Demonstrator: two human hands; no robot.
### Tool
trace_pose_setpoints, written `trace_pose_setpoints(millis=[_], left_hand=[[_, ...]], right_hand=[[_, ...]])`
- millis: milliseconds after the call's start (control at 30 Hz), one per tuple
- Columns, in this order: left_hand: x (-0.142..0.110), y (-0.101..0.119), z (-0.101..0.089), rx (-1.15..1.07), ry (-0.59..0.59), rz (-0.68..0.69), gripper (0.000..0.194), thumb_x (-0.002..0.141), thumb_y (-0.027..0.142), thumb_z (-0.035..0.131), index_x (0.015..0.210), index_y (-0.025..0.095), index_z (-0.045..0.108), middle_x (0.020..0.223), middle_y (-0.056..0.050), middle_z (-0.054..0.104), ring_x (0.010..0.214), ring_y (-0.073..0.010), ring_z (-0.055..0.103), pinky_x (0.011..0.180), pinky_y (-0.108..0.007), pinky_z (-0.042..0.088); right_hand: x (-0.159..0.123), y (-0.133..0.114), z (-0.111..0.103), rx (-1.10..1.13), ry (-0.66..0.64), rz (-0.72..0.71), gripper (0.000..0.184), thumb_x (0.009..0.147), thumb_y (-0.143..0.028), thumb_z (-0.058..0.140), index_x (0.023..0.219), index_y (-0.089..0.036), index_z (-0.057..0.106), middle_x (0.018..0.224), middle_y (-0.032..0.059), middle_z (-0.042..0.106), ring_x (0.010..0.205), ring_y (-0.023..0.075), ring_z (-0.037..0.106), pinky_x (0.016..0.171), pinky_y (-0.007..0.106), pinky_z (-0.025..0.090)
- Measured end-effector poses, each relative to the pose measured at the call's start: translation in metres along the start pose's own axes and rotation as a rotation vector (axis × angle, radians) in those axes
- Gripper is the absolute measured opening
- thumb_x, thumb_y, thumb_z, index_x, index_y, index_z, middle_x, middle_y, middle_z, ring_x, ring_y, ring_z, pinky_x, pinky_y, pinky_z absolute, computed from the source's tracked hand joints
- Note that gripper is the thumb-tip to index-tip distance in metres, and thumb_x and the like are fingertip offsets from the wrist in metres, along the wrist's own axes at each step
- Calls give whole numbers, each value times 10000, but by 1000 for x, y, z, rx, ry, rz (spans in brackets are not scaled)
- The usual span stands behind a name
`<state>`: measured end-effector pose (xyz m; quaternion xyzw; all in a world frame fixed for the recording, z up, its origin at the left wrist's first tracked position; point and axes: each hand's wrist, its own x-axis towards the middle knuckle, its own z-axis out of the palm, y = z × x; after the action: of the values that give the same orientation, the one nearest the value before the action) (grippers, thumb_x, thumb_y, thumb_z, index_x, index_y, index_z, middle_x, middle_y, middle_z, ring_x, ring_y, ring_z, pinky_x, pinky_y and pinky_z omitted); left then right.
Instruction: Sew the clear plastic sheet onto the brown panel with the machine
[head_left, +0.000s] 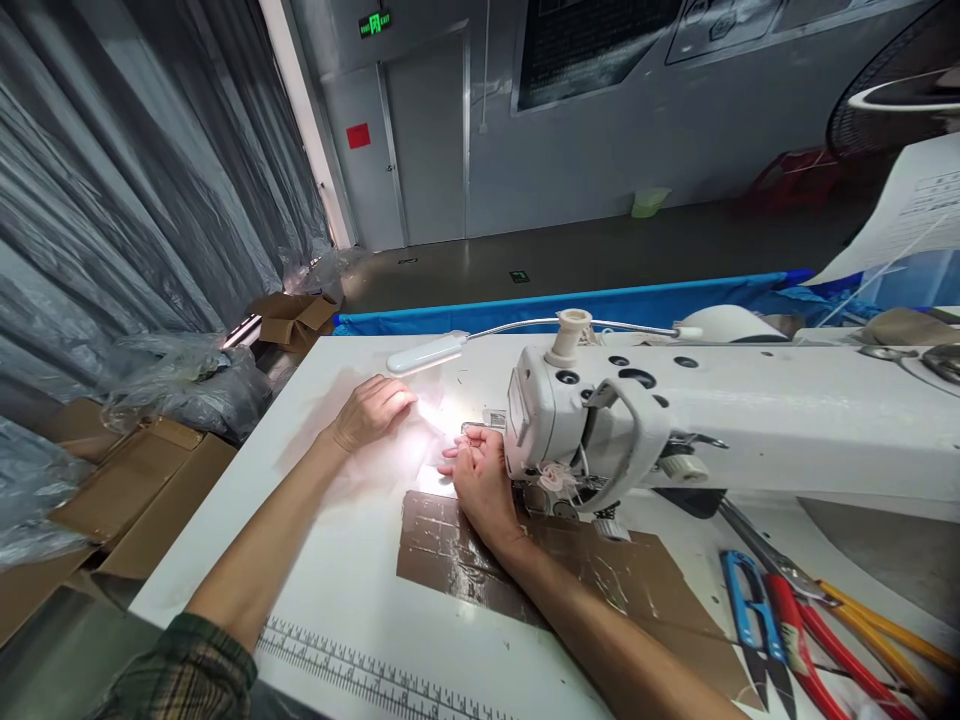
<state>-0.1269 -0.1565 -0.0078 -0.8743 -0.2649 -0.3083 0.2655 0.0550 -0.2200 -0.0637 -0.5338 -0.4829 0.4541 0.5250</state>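
Under the bright lamp, a sheer pale pink fabric lies on the white table, left of the sewing machine's head. My left hand grips the far part of the fabric with curled fingers. Close beside the needle area, my right hand is closed in a pinch at the fabric's right side. Glare and the fingers hide exactly what is between its fingertips. Brown tape-covered sheeting lies beneath my right wrist.
A white lamp hangs over the fabric. Blue thread snips, red-handled pliers and orange-handled scissors lie at the right. A ruler scale runs along the front edge. Cardboard boxes stand left of the table.
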Motion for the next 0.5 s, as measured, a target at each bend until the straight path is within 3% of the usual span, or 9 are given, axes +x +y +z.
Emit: trace_pose_setpoints(millis=[100, 200, 333, 400, 500], left_hand=[[5, 1, -2, -131, -46, -72, 233, 944, 192, 435, 794, 164, 612, 744, -39, 679, 683, -146, 598, 648, -267, 430], [17, 9, -12, -323, -160, -102, 221, 941, 202, 457, 816, 161, 635, 743, -27, 690, 683, -142, 606, 684, -278, 443], [33, 35, -28, -455, -353, -83, 198, 937, 182, 465, 880, 181, 654, 841, -13, 692, 745, -132, 618, 740, -279, 460], [40, 50, -32, -452, -439, -59, 177, 938, 202, 478, 973, 195, 651, 1033, -34, 666, 853, -144, 624, 748, -271, 479], [46, 67, -36, -377, -466, -64, 192, 941, 228, 489, 1072, 181, 622, 1143, -74, 608, 923, -165, 615, 741, -276, 501]], right_hand=[[-1, -5, -1, -18, -9, -10, 176, 848, -318, 392, 971, -201, 438, 752, 33, 633, 570, 185, 636, 547, 310, 511], [-14, -15, -4, -211, -74, -98, 218, 841, -292, 411, 1006, -185, 503, 772, 34, 628, 660, 196, 621, 611, 315, 494], [-56, -27, -20, -646, -361, -245, 210, 828, -211, 406, 900, -154, 595, 838, 86, 641, 716, 209, 603, 664, 333, 485], [-80, -29, -37, -766, -425, -351, 310, 837, -225, 432, 1075, -103, 589, 1088, 173, 614, 782, 224, 628, 689, 354, 510], [-102, -26, -80, -900, -270, -502, 533, 880, -255, 417, 1378, -67, 395, 1421, 265, 369, 887, 240, 654, 670, 360, 552]])
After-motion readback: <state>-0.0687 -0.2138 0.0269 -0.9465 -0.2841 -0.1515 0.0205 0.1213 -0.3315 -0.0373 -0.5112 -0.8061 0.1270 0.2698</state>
